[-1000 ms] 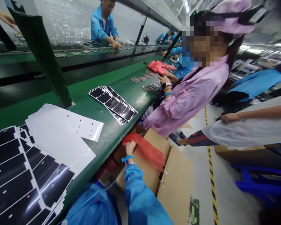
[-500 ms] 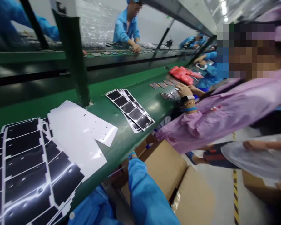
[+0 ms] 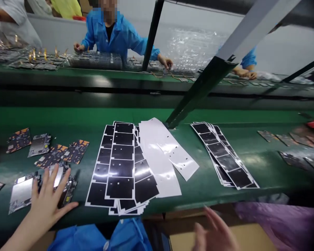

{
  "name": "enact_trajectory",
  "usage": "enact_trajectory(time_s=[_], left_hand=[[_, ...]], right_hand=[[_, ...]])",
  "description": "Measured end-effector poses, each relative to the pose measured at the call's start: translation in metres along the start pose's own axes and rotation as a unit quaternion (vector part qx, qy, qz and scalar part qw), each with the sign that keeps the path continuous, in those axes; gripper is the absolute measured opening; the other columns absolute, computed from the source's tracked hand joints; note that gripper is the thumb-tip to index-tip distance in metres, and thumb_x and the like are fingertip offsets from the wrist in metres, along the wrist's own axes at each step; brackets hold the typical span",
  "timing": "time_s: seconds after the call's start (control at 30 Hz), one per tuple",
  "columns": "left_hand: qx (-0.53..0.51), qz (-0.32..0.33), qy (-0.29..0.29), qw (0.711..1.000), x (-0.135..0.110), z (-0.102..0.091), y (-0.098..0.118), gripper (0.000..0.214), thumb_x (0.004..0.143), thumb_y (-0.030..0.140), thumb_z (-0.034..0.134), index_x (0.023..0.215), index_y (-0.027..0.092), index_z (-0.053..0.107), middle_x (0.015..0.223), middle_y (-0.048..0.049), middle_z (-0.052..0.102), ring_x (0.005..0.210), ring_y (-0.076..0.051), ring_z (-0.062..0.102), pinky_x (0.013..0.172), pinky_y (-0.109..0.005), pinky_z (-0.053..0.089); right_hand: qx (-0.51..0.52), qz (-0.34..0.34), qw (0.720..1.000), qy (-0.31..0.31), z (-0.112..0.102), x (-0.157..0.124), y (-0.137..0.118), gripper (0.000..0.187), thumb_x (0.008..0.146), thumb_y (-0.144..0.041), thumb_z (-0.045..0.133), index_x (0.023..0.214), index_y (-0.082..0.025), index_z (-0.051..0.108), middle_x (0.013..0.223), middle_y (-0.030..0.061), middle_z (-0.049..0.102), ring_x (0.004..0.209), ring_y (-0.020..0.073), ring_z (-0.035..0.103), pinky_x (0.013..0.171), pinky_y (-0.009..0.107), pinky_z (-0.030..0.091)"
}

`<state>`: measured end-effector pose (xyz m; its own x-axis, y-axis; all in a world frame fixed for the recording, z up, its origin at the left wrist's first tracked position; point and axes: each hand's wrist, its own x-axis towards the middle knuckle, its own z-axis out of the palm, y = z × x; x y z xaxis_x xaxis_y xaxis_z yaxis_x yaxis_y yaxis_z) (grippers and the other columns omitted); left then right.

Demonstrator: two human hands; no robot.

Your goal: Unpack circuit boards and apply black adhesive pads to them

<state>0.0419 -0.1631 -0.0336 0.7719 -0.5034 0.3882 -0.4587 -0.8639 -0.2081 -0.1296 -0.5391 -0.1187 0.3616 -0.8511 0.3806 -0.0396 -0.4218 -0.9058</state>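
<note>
My left hand lies palm down with its fingers spread over several circuit boards with silver metal shields, at the left of the green bench. Its fingers cover part of these boards. My right hand is low in the view, in front of the bench edge and over a cardboard box. It is blurred by motion, with thumb and fingers apart and nothing seen in it. Between the hands lie sheets of black rectangular stickers and white sheets, overlapping in a fanned pile.
More boards lie behind my left hand. A smaller stack of black sticker strips is right of centre. A slanted post rises behind the sheets. The cardboard box sits below the bench edge. Co-workers in blue work across the line.
The view has swung left, bringing the boards at the left into sight. My right hand has come up from the box. My left hand now shows, spread on the boards.
</note>
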Motion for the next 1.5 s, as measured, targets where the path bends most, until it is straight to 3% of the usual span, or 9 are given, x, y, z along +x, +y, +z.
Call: enact_trajectory(time_s=[0.13, 0.23, 0.3, 0.47, 0.57, 0.87, 1.03, 1.17, 1.5], left_hand=[[-0.026, 0.052, 0.035, 0.998, 0.0, 0.001, 0.012, 0.06, 0.104, 0.045, 0.036, 0.156, 0.016, 0.029, 0.162, -0.0235, 0.019, 0.154, -0.042, 0.008, 0.12, -0.064, 0.006], [-0.073, 0.037, 0.031, 0.996, 0.003, -0.013, 0.025, 0.053, 0.102, 0.033, 0.047, 0.15, 0.012, 0.037, 0.163, -0.0231, 0.017, 0.155, -0.039, 0.004, 0.123, -0.059, -0.001], [-0.125, 0.033, 0.043, 0.991, 0.002, -0.019, 0.034, 0.049, 0.1, 0.02, 0.05, 0.147, 0.011, 0.039, 0.162, -0.0214, 0.021, 0.156, -0.034, 0.008, 0.125, -0.055, -0.002], [-0.349, 0.02, 0.069, 0.934, -0.005, -0.017, 0.062, 0.038, 0.1, 0.014, 0.05, 0.138, 0.018, 0.051, 0.135, -0.0074, 0.051, 0.13, -0.012, 0.046, 0.118, -0.021, 0.028], [-0.44, 0.002, 0.017, 0.898, 0.0, -0.016, 0.076, 0.033, 0.099, 0.018, 0.056, 0.132, 0.025, 0.053, 0.118, 0.0001, 0.056, 0.114, -0.005, 0.052, 0.105, -0.011, 0.036], [-0.648, -0.071, -0.027, 0.758, 0.017, -0.018, 0.078, 0.014, 0.097, 0.015, 0.054, 0.085, 0.014, 0.061, 0.085, -0.0018, 0.059, 0.08, -0.006, 0.059, 0.073, -0.012, 0.046], [-0.701, -0.145, -0.017, 0.698, 0.009, -0.018, 0.087, 0.02, 0.099, 0.023, 0.056, 0.081, 0.015, 0.06, 0.081, -0.001, 0.053, 0.077, -0.006, 0.055, 0.069, -0.012, 0.043], [-0.672, -0.135, -0.016, 0.728, 0.007, -0.022, 0.089, 0.017, 0.098, 0.02, 0.056, 0.083, 0.015, 0.06, 0.082, -0.0007, 0.055, 0.077, -0.006, 0.056, 0.071, -0.012, 0.045], [-0.6, -0.018, 0.011, 0.799, 0.009, -0.028, 0.089, 0.012, 0.096, 0.007, 0.053, 0.091, 0.017, 0.055, 0.086, 0.0013, 0.053, 0.082, -0.004, 0.054, 0.076, -0.01, 0.044]], right_hand=[[-0.08, -0.357, 0.867, -0.337, 0.08, 0.004, -0.069, 0.07, 0.097, -0.037, 0.063, 0.157, -0.018, 0.033, 0.156, 0.0193, 0.033, 0.149, 0.039, 0.027, 0.105, 0.073, 0.04], [-0.109, -0.433, 0.778, -0.441, 0.131, 0.005, -0.078, 0.131, 0.065, -0.057, 0.088, 0.163, -0.009, 0.014, 0.161, 0.0226, 0.019, 0.152, 0.0425, 0.016, 0.112, 0.068, 0.036], [-0.093, -0.452, 0.765, -0.449, 0.148, 0.003, -0.073, 0.139, 0.06, -0.063, 0.088, 0.162, -0.009, 0.009, 0.159, 0.0233, 0.024, 0.15, 0.0413, 0.021, 0.111, 0.067, 0.037], [-0.012, -0.374, 0.789, -0.487, 0.139, -0.001, -0.076, 0.079, 0.094, -0.038, 0.067, 0.159, -0.022, 0.026, 0.154, 0.0128, 0.04, 0.148, 0.0256, 0.034, 0.118, 0.051, 0.038], [0.043, -0.281, 0.811, -0.511, 0.13, 0.0, -0.099, 0.081, 0.093, -0.046, 0.067, 0.16, -0.03, 0.025, 0.153, 0.0091, 0.042, 0.145, 0.0208, 0.04, 0.119, 0.042, 0.038], [0.053, -0.256, 0.788, -0.558, 0.14, -0.013, -0.114, 0.086, 0.092, -0.059, 0.061, 0.163, -0.037, 0.016, 0.159, 0.0087, 0.033, 0.148, 0.0236, 0.032, 0.114, 0.047, 0.04], [0.04, -0.367, 0.833, -0.411, 0.127, -0.018, -0.131, 0.058, 0.096, -0.036, 0.065, 0.147, -0.016, 0.045, 0.156, 0.0186, 0.033, 0.149, 0.0319, 0.03, 0.121, 0.058, 0.03], [0.094, -0.415, 0.817, -0.389, 0.116, -0.021, -0.148, 0.022, 0.092, -0.005, 0.064, 0.112, -0.014, 0.062, 0.11, 0.0022, 0.068, 0.112, 0.0129, 0.063, 0.127, 0.045, 0.025], [0.128, -0.359, 0.833, -0.401, 0.114, -0.033, -0.138, 0.018, 0.089, 0.0, 0.06, 0.101, -0.014, 0.058, 0.094, -0.001, 0.067, 0.086, 0.0061, 0.064, 0.122, 0.039, 0.039]])
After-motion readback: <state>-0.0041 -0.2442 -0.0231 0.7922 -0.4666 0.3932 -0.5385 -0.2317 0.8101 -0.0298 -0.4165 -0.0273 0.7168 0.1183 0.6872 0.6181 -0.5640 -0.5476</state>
